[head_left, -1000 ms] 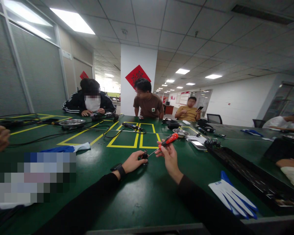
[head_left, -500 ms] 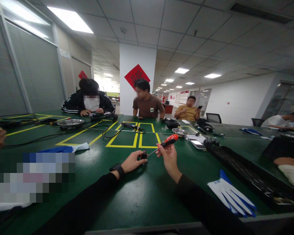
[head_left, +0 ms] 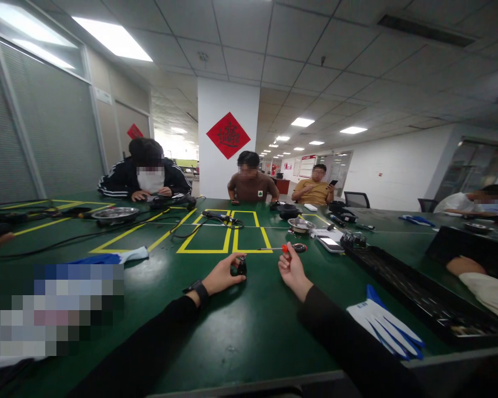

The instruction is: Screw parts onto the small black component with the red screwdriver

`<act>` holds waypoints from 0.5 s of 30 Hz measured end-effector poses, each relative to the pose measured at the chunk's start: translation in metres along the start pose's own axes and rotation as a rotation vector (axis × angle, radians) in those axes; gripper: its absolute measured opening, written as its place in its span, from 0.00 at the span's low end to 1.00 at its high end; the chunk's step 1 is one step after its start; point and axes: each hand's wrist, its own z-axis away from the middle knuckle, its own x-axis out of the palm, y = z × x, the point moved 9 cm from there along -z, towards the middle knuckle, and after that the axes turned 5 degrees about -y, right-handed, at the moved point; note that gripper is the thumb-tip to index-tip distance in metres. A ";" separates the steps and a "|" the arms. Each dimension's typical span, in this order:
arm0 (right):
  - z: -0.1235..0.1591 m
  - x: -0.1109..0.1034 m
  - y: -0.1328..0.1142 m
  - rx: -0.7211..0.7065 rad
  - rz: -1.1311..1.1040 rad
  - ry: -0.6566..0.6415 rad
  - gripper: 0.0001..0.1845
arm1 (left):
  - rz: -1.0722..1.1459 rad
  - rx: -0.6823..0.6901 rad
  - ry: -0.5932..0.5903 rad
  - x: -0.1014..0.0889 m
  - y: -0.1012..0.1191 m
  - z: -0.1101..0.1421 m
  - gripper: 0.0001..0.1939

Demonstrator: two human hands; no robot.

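Note:
My left hand point(head_left: 223, 276), a dark band on its wrist, curls thumb and forefinger around a small black cylindrical part point(head_left: 242, 266) with a narrower metallic top. The part stands upright on the green table point(head_left: 240, 354). To the right, my right hand point(head_left: 294, 273) is closed on a screwdriver point(head_left: 299, 248) with a red and black handle. Its shaft lies nearly level and its tip points left, apart from the black part.
A blue and white glove point(head_left: 384, 326) lies right, beside a long black tray point(head_left: 415, 298) of small parts. A phone point(head_left: 331, 244), metal bowls point(head_left: 301, 225) and a cabled tool point(head_left: 218, 216) lie farther off. Several people sit around the table; a co-worker's hand point(head_left: 468, 266) is at right.
The screwdriver has turned from slanting down at the black part to nearly level, and its tip has come away. The left fingers have shifted around the part. The view has moved slightly.

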 end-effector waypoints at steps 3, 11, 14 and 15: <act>-0.004 -0.008 0.001 0.009 0.014 0.006 0.12 | 0.115 -0.017 0.046 -0.013 -0.009 -0.002 0.28; 0.002 0.009 0.011 0.040 0.153 -0.110 0.20 | -0.086 -0.244 0.188 -0.045 -0.070 0.004 0.17; 0.009 0.019 0.012 -0.008 0.248 -0.178 0.17 | -0.143 -0.249 0.168 -0.041 -0.078 0.003 0.14; 0.012 0.022 0.013 -0.013 0.256 -0.191 0.16 | -0.163 -0.244 0.163 -0.040 -0.079 0.003 0.14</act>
